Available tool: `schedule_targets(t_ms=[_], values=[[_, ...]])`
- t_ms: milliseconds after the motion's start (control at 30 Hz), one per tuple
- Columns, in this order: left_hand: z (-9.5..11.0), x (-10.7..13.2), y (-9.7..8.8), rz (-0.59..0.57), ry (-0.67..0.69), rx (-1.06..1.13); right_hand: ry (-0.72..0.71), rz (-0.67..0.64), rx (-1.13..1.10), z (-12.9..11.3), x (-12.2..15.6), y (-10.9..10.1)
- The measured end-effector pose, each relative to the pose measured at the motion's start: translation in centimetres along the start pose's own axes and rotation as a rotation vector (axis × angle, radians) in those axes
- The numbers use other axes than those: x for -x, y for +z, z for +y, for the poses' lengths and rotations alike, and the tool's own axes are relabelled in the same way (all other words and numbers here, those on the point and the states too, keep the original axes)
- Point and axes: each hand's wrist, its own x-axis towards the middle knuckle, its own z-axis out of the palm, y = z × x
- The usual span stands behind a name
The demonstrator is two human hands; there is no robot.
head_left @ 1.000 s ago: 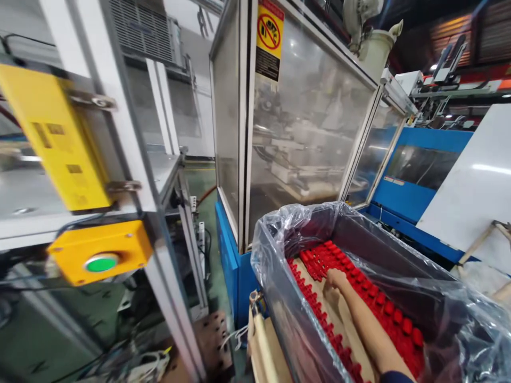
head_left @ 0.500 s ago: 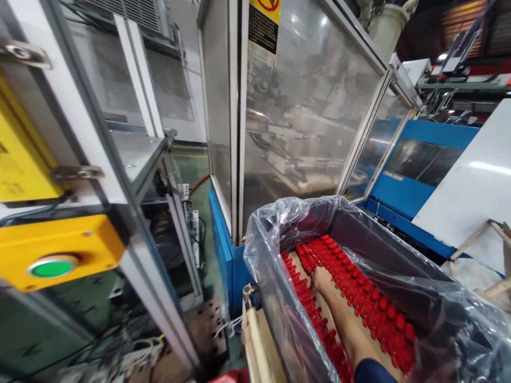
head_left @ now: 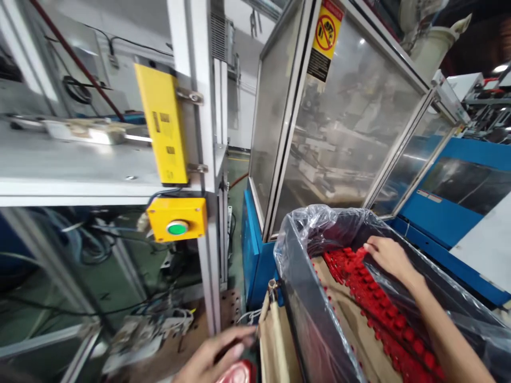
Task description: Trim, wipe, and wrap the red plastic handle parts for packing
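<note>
A grey bin lined with clear plastic holds rows of red caps on a brown cardboard sheet. My right hand reaches into the far end of the bin, its fingers resting on the red caps near the back wall. At the bottom edge of the view my left hand is low beside the bin, fingers curled over a red and white object that is only partly visible.
A metal frame post carries a yellow box and a yellow button housing with a green button. A glass-walled machine enclosure stands behind the bin. Folded cardboard leans against the bin. Cables lie on the green floor.
My right hand has moved from the cardboard in the bin's middle to the caps at its far end. My left hand has come into view at the bottom. The camera has swung left.
</note>
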Motion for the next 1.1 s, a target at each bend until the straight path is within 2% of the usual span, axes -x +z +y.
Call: schedule_targets(t_ms=[100, 167, 233, 300, 367, 433, 600, 833, 900, 967, 1033, 1100], values=[[4.5, -3.0, 0.3, 0.042, 0.145, 0.223, -0.164, 0.116, -0.116, -1.5, 1.8, -6.1], [7.9, -4.6, 1.1, 0.056, 0.245, 0.331, -0.264, 0.192, -0.247, -3.9, 2.9, -8.9], [10.4, -5.6, 2.2, 0.034, 0.277, 0.517, -0.369, 0.203, -0.348, -7.3, 3.8, -10.4], [11.4, -5.6, 3.2, -0.099, 0.218, 0.757, -0.472, 0.170, -0.388, -11.0, 4.3, -11.0], [11.2, -4.8, 3.7, -0.248, 0.151, 0.959, -0.547, 0.149, -0.386, -14.4, 4.5, -10.8], [10.2, -3.4, 3.5, -0.277, 0.134, 1.050, -0.604, 0.152, -0.359, -17.2, 4.6, -10.5], [8.0, 1.2, 0.4, 0.014, 0.217, 1.004, -0.811, 0.173, -0.365, -22.7, 5.3, -10.1], [5.0, 7.2, -5.2, 0.208, 0.270, 0.977, -1.024, 0.122, -0.488, -31.8, 7.1, -10.1], [4.0, 8.8, -6.8, 0.247, 0.283, 1.006, -1.035, 0.127, -0.567, -34.3, 7.6, -10.1], [3.1, 10.4, -8.5, 0.271, 0.299, 1.088, -1.006, 0.187, -0.611, -36.5, 8.2, -10.0], [2.5, 11.9, -10.6, 0.280, 0.328, 1.205, -0.958, 0.276, -0.589, -38.5, 9.0, -9.5], [1.9, 13.3, -12.9, 0.273, 0.353, 1.291, -0.934, 0.312, -0.544, -40.5, 10.2, -8.4]])
